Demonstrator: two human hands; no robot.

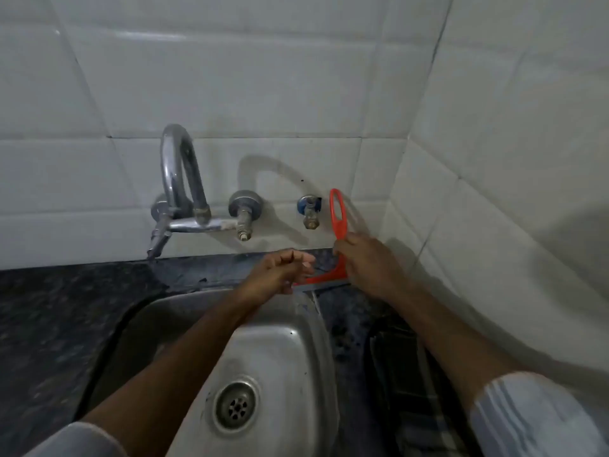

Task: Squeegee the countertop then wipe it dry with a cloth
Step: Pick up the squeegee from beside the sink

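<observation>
Fingers of the right hand (365, 262) are clamped around the handle of the red squeegee (337, 222), whose looped top stands up against the white tiled wall (296, 77) while its blade lies on the dark countertop (66, 308) at the back rim of the steel sink (280, 357). Just beside it, the left hand (280, 268) hovers loosely curled, fingers bent and holding nothing, partly covering the blade's left end. Further left, a chrome tap (179, 179) juts from the wall above the basin.
</observation>
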